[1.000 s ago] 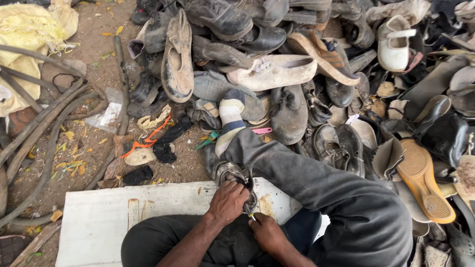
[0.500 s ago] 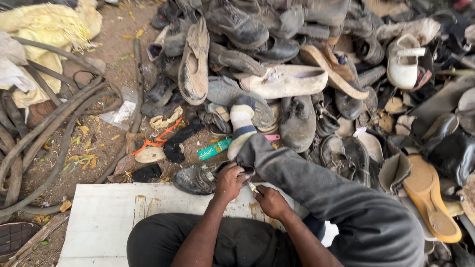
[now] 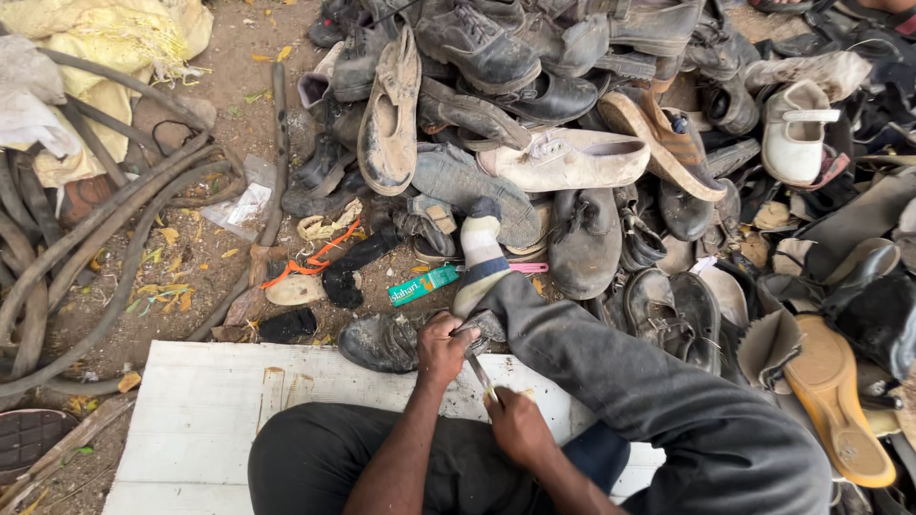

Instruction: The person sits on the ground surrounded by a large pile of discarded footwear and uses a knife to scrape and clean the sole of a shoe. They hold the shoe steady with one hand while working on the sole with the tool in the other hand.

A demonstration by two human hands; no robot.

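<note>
I sit on a white board (image 3: 205, 420) with my right leg stretched toward a heap of old shoes. My left hand (image 3: 442, 348) grips a worn dark shoe (image 3: 386, 341) lying at the board's far edge, just under my knee. My right hand (image 3: 515, 424) holds a thin metal tool (image 3: 480, 374) whose tip reaches the shoe beside my left fingers. My grey trouser leg (image 3: 620, 372) and striped sock (image 3: 479, 253) run up past both hands.
A large pile of worn shoes and sandals (image 3: 611, 143) fills the ground ahead and to the right. Old rubber strips (image 3: 86, 257) curve at the left by yellow sacks (image 3: 105, 38). A green tube (image 3: 423, 284) lies near the sock.
The view has tilted so the shoe pile sits lower. My left hand has shifted onto the dark shoe and my right hand has drawn back toward me with the tool.
</note>
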